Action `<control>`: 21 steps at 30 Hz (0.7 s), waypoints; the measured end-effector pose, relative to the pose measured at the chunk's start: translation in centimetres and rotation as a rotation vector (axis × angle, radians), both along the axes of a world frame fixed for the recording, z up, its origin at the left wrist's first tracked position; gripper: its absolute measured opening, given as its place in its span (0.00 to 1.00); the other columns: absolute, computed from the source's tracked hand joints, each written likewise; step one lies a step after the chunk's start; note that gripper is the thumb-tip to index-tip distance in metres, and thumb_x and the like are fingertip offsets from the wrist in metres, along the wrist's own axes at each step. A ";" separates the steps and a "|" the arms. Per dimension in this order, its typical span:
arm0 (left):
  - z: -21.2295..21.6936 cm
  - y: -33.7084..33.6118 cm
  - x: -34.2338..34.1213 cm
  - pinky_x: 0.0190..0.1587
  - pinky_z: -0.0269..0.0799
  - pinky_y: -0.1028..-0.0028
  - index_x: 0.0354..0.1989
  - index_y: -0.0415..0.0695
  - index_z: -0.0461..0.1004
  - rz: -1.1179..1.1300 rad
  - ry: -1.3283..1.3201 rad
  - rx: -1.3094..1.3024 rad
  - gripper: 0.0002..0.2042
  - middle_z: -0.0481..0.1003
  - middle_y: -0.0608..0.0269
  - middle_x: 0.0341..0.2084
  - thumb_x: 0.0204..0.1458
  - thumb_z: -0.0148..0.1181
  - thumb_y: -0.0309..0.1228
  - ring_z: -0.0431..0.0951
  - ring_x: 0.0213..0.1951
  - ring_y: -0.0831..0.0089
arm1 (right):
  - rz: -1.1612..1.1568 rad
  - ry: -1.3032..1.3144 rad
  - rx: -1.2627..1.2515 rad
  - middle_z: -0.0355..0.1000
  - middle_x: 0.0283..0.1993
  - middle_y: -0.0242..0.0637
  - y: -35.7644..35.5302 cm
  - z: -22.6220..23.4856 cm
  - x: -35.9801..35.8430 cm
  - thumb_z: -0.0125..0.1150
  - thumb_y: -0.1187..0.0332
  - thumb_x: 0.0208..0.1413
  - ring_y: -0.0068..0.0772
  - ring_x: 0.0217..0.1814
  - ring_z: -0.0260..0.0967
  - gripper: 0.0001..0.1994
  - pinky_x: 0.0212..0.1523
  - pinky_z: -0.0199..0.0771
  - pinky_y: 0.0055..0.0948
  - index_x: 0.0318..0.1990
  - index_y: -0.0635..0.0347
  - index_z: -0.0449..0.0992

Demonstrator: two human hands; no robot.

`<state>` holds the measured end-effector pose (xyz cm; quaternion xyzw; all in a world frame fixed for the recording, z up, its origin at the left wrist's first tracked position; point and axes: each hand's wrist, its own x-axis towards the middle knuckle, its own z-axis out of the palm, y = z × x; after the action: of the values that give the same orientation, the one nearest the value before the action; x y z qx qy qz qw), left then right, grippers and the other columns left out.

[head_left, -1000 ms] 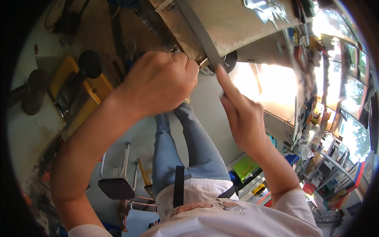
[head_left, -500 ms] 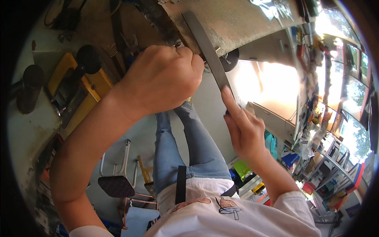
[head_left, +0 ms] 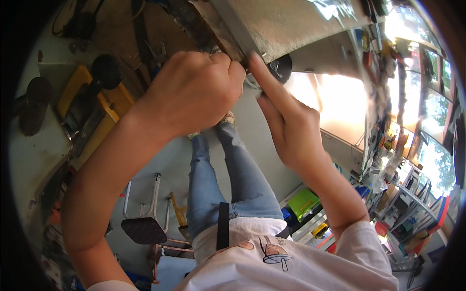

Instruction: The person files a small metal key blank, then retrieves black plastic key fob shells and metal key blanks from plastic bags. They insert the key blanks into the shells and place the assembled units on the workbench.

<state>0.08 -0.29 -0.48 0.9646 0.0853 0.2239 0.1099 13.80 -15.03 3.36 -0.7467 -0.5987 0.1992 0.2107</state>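
Metal bar is clenched by the left hand; right hand presses one extended finger against it.

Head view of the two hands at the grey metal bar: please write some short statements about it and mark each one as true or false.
1. The left hand is closed into a fist around something at the long flat grey metal bar. True.
2. The right hand is open flat, palm up. False: its forefinger points up along the bar and the other fingers are curled.
3. The person wears blue jeans. True.
4. The yellow machine stands to the person's right. False: it is at the left.
5. A bright green box lies below the right forearm. True.
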 end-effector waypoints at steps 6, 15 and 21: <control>0.3 0.4 0.4 0.21 0.70 0.72 0.20 0.43 0.67 -0.026 -0.009 -0.022 0.06 0.68 0.62 0.15 0.41 0.56 0.29 0.74 0.18 0.68 | -0.006 0.022 -0.106 0.65 0.28 0.42 0.1 0.9 0.5 0.54 0.76 0.52 0.39 0.23 0.65 0.27 0.26 0.66 0.31 0.61 0.47 0.62; 0.6 0.1 0.2 0.21 0.70 0.71 0.19 0.43 0.67 -0.011 0.002 -0.068 0.06 0.68 0.62 0.15 0.42 0.56 0.28 0.73 0.18 0.66 | -0.057 0.092 -0.092 0.71 0.28 0.36 -0.8 0.9 1.1 0.47 0.78 0.57 0.17 0.21 0.60 0.23 0.27 0.65 0.17 0.61 0.58 0.62; 0.7 0.0 0.0 0.23 0.70 0.71 0.18 0.43 0.67 0.007 0.043 -0.079 0.06 0.68 0.61 0.15 0.43 0.56 0.28 0.74 0.18 0.66 | -0.136 0.201 -0.068 0.68 0.22 0.41 -2.1 1.4 1.5 0.55 0.76 0.53 0.36 0.19 0.62 0.26 0.26 0.67 0.23 0.61 0.48 0.63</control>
<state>0.09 -0.30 0.25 0.9638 0.1000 0.2000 0.1451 15.26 -17.15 4.78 -0.7685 -0.5155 0.2784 0.2570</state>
